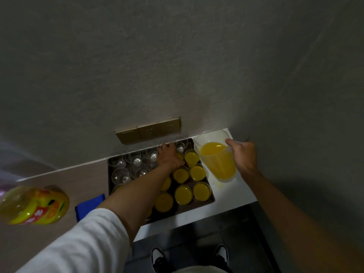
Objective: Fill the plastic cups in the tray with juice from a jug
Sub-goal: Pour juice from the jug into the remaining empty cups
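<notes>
Pale flat table (232, 196) carries a dark rectangular metal tray (206, 202). Nearest cups, round clear plastic cups filled with orange juice (183, 194), occupy the tray's 3 o'clock half; empty clear plastic cups (120, 175) stand toward 10 o'clock. Left hand (169, 157) reaches to a far cup; its grip cannot be told. Right hand (243, 152), grip curled round the handle, holds the clear plastic jug of orange juice (218, 160), just beside the tray at 3 o'clock.

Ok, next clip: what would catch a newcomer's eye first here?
The bright orange juice: filled cups crowd the right side of the dark tray, empty clear cups the left. The right hand holds a half-full jug beside the tray, while the left hand reaches among the far cups.
</notes>
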Tool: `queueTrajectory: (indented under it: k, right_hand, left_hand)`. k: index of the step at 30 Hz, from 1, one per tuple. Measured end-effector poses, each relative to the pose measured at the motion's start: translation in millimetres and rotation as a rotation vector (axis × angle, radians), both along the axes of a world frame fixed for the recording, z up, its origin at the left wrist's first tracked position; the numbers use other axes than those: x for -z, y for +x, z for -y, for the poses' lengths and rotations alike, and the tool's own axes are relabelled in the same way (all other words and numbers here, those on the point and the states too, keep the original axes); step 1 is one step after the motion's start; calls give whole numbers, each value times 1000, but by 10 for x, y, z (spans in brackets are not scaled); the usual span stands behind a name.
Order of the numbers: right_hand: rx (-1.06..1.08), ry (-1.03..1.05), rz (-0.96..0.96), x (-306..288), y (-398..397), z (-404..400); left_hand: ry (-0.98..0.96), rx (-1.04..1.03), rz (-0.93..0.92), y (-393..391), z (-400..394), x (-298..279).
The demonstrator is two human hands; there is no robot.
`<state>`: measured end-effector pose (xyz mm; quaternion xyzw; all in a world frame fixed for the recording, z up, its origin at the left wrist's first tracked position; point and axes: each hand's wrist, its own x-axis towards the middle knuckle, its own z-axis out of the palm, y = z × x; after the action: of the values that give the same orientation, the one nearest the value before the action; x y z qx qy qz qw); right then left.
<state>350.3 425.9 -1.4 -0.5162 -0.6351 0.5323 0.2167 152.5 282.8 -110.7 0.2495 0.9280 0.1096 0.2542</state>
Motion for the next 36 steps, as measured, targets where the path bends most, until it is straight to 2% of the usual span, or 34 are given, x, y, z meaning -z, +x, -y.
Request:
queueTrajectory:
  k: [14,20,36]
  right_hand:
    - [-29,54,10,-53,7,107]
    - [-62,84,-17,-105,-39,216]
    - [-89,71,4,-134,-88,384]
  left_hand:
    - [130,-72,-77,-45,211,-156]
    - [13,-95,-164,-88,368,-172]
    - [80,-123,-64,-85,697,-81]
